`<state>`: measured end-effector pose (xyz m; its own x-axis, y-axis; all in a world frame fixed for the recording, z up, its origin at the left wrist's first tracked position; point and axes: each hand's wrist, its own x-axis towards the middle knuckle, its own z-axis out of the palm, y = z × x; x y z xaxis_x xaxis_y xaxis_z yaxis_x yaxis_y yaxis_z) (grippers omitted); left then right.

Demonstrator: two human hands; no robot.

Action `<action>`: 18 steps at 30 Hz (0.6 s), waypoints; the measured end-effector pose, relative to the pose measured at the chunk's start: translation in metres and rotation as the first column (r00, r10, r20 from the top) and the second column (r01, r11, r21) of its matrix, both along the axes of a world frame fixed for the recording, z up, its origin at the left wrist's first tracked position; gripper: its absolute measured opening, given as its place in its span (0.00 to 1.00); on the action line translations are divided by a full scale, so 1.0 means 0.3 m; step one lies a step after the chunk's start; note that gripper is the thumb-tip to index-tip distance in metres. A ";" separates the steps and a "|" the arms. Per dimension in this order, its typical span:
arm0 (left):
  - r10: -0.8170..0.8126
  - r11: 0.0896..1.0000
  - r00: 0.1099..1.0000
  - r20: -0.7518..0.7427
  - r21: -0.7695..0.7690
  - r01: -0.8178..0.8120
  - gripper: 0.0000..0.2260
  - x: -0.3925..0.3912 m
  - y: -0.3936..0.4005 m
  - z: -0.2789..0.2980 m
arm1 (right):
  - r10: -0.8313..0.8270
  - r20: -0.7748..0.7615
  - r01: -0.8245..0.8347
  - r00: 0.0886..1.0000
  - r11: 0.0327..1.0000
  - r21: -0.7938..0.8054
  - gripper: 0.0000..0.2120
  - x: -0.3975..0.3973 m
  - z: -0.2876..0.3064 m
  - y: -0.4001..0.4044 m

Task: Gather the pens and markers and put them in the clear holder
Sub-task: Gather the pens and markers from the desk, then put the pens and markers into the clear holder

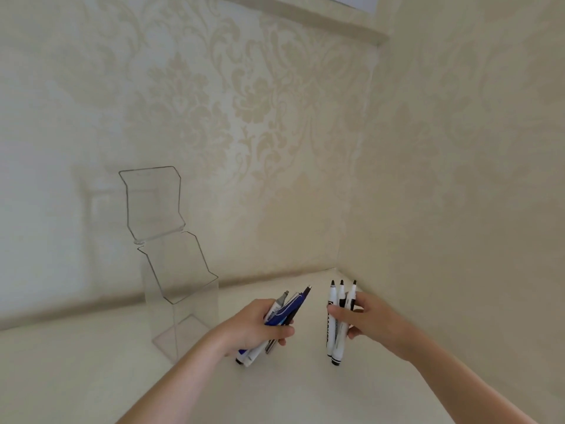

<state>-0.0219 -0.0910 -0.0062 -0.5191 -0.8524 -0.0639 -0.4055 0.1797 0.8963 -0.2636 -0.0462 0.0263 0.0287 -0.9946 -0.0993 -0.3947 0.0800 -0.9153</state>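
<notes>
My left hand (260, 327) is closed around a bunch of pens (289, 307), blue and white ones, with their tips pointing up and away. My right hand (367, 322) grips three white markers with black caps (334, 325), held upright with their lower ends near the tabletop. The tall clear holder (183, 301) stands to the left of both hands, its hinged lid (153, 203) swung up and open. Nothing shows inside the holder.
The cream tabletop (275, 393) runs into a corner where two walls with a pale damask pattern (244, 117) meet, just beyond my hands. The holder stands close to the back wall.
</notes>
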 end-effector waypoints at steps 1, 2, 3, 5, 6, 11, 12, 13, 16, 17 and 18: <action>0.008 1.000 0.999 -0.037 -0.007 -0.009 0.06 0.011 0.012 0.007 | -0.004 -0.020 0.003 1.000 1.000 -0.022 0.09 0.017 0.017 -0.011; 0.015 1.000 0.997 -0.078 -0.019 -0.017 0.07 0.022 0.028 0.021 | -0.007 -0.036 0.005 0.999 0.999 -0.046 0.10 0.036 0.039 -0.025; 0.026 0.999 0.992 -0.127 -0.032 -0.030 0.07 0.033 0.046 0.041 | -0.007 -0.044 0.003 0.999 0.997 -0.077 0.11 0.059 0.067 -0.039; 0.064 0.996 0.969 -0.237 -0.048 -0.077 0.06 0.058 0.084 0.102 | 0.007 -0.033 -0.012 0.999 0.988 -0.153 0.12 0.120 0.135 -0.068; 0.081 0.993 0.954 -0.289 -0.055 -0.101 0.06 0.073 0.101 0.140 | 0.023 -0.017 -0.025 1.000 0.981 -0.191 0.12 0.158 0.172 -0.082; 0.159 0.955 0.854 -0.495 -0.142 -0.260 0.05 0.214 0.138 0.363 | 0.101 0.047 -0.079 0.994 0.938 -0.338 0.11 0.399 0.341 -0.136; 0.182 0.937 0.830 -0.528 -0.163 -0.309 0.06 0.253 0.141 0.403 | 0.114 0.065 -0.083 0.991 0.927 -0.366 0.11 0.452 0.364 -0.144; 0.212 0.916 0.802 -0.558 -0.173 -0.362 0.07 0.295 0.146 0.437 | 0.133 0.095 -0.087 0.987 0.919 -0.383 0.11 0.507 0.384 -0.150; 0.272 0.872 0.726 -0.632 -0.157 -0.463 0.08 0.410 0.167 0.501 | 0.168 0.139 -0.103 0.976 0.916 -0.388 0.11 0.662 0.400 -0.167; 0.282 0.864 0.713 -0.642 -0.153 -0.479 0.08 0.441 0.175 0.511 | 0.166 0.130 -0.107 0.978 0.922 -0.372 0.11 0.707 0.389 -0.172; 0.294 0.853 0.707 -0.643 -0.157 -0.497 0.08 0.468 0.183 0.518 | 0.155 0.109 -0.108 0.982 0.928 -0.356 0.11 0.747 0.373 -0.178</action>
<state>0.1185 -0.0361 0.1492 0.0246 -0.9073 0.4197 0.0740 0.4204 0.9043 -0.0394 -0.0997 0.1381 0.1507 -0.9524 0.2650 -0.2533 -0.2964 -0.9209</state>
